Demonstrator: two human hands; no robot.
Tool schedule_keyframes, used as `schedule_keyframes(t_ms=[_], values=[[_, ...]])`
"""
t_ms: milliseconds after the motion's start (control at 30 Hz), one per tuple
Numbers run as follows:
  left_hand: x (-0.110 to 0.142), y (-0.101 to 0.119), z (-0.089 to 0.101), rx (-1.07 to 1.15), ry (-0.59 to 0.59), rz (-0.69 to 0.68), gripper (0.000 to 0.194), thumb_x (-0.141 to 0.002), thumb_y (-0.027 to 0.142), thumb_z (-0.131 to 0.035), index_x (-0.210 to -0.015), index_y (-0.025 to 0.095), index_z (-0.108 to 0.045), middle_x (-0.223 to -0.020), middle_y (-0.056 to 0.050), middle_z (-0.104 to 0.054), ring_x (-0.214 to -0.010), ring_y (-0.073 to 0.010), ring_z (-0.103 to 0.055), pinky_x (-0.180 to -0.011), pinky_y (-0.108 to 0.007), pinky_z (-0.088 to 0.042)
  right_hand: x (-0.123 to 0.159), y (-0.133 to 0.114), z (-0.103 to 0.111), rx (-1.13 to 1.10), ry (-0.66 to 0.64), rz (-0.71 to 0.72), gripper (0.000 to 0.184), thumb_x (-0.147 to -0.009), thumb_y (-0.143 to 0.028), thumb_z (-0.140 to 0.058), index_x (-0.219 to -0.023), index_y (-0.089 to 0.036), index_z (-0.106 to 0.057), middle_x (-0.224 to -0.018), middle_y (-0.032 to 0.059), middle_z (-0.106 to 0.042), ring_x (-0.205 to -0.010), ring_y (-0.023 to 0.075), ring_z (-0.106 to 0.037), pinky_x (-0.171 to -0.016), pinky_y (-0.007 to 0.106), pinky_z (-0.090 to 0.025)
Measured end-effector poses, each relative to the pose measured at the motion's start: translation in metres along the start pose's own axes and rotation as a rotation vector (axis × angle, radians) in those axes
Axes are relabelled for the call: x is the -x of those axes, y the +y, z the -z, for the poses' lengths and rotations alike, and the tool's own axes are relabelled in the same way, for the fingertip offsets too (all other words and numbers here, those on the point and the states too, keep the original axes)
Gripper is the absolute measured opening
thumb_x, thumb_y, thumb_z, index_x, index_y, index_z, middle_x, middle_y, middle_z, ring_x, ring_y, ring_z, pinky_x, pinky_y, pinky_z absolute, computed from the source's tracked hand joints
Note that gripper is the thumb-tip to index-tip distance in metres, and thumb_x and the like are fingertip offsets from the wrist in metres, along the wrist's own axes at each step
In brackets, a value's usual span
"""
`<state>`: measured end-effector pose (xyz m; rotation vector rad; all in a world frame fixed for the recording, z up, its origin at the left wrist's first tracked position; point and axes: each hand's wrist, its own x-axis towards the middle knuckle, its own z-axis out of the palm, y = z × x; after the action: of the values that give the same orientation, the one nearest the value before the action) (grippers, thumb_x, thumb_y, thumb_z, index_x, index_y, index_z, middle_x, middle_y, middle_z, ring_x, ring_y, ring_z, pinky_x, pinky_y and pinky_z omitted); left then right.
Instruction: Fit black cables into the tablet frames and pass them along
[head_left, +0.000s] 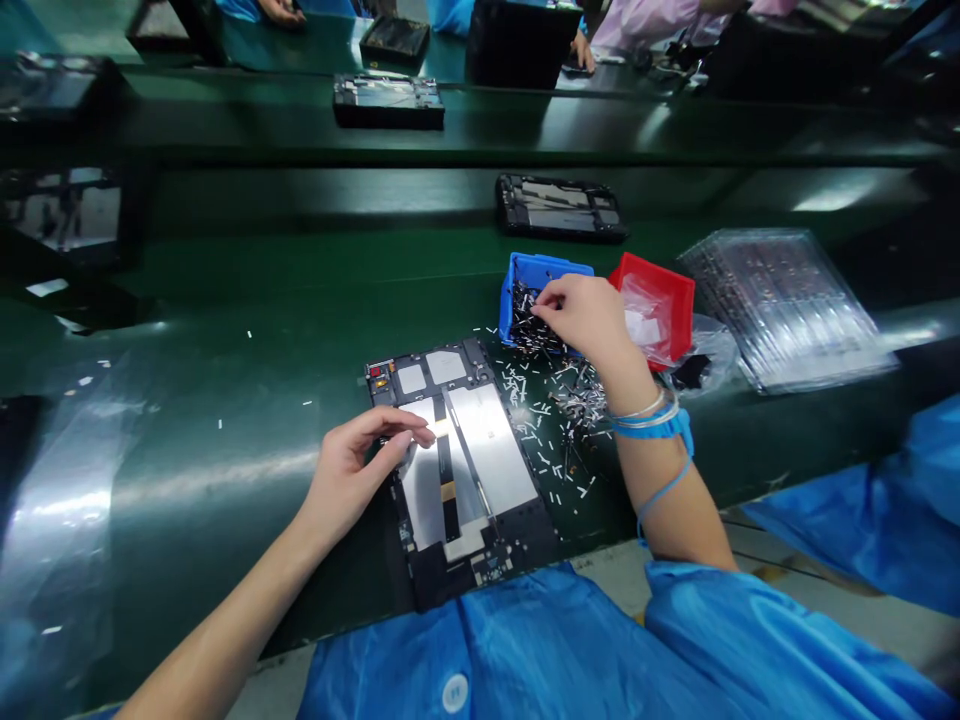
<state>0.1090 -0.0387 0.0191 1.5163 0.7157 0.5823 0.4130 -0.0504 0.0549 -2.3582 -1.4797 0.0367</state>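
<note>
An opened tablet (pixel 491 430), with silver battery panels and a dark flat cable (pixel 444 465) along its middle, lies on the green bench in front of me. Over its left half rests my left hand (pixel 364 455), fingers loosely stretched and thumb tip close beneath them; I see nothing held. A slim metal-looking stick (pixel 471 465) lies slantwise across the panels. My right hand (pixel 585 312) reaches into a blue bin (pixel 551 265) of small black parts (pixel 525 325), thumb and forefinger pinched together. Whatever is between those fingertips is too small to make out.
Small white strips (pixel 536 430) and a pile of tiny parts (pixel 585 395) lie right of the tablet. A red bin (pixel 679 310) holds clear bags; stacked clear trays (pixel 787 305) stand beyond. Another device (pixel 562 208) lies behind. Co-workers' hands (pixel 581 50) show across the bench.
</note>
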Motion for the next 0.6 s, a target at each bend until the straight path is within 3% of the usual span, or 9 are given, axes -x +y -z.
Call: schedule_keyframes(t_ms=[167, 233, 433, 533, 600], values=[[0.001, 0.002, -0.001, 0.005, -0.006, -0.015, 0.014, -0.089, 0.028, -0.060, -0.095, 0.018, -0.067, -0.090, -0.005, -0.073, -0.084, -0.0188, -0.069, -0.081, -0.030, -0.050, 0.005, 0.021, 0.013, -0.472, 0.185, -0.022, 0.006, -0.071, -0.024, -0.070, -0.066, -0.021, -0.068, -0.071, 0.0014, -0.069, -0.072, 0.0179, -0.064, -0.069, 0.034, -0.049], [0.000, 0.003, -0.003, 0.007, 0.000, -0.022, 0.012, -0.089, 0.027, -0.060, -0.093, 0.018, -0.067, -0.089, -0.005, -0.073, -0.083, -0.0181, -0.069, -0.080, -0.029, -0.050, 0.006, 0.027, 0.013, -0.530, 0.215, -0.054, 0.007, -0.072, -0.025, -0.069, -0.066, -0.020, -0.068, -0.072, 0.0022, -0.070, -0.071, 0.0178, -0.065, -0.069, 0.035, -0.050], [0.000, 0.005, -0.008, 0.023, -0.001, -0.032, 0.012, -0.088, 0.027, -0.060, -0.091, 0.017, -0.068, -0.086, -0.005, -0.073, -0.082, -0.0173, -0.069, -0.079, -0.028, -0.050, 0.007, 0.025, 0.001, -0.286, 0.041, -0.073, 0.007, -0.069, -0.025, -0.069, -0.067, -0.018, -0.071, -0.066, 0.0036, -0.069, -0.066, 0.0188, -0.063, -0.064, 0.034, -0.047], [0.001, 0.003, -0.008, 0.015, 0.003, -0.034, 0.012, -0.089, 0.026, -0.059, -0.092, 0.018, -0.068, -0.087, -0.004, -0.073, -0.082, -0.0167, -0.069, -0.079, -0.027, -0.050, 0.006, 0.022, 0.001, -0.178, 0.039, -0.126, 0.009, -0.070, -0.021, -0.066, -0.072, -0.019, -0.074, -0.067, 0.0033, -0.069, -0.066, 0.0187, -0.062, -0.064, 0.033, -0.046], [0.001, 0.003, -0.007, 0.003, 0.006, -0.033, 0.012, -0.088, 0.025, -0.059, -0.092, 0.018, -0.068, -0.086, -0.004, -0.073, -0.082, -0.0166, -0.069, -0.079, -0.027, -0.049, 0.006, 0.023, 0.006, -0.187, 0.066, -0.086, 0.017, -0.071, -0.017, -0.062, -0.081, -0.019, -0.076, -0.070, 0.0029, -0.070, -0.067, 0.0177, -0.061, -0.067, 0.033, -0.046]])
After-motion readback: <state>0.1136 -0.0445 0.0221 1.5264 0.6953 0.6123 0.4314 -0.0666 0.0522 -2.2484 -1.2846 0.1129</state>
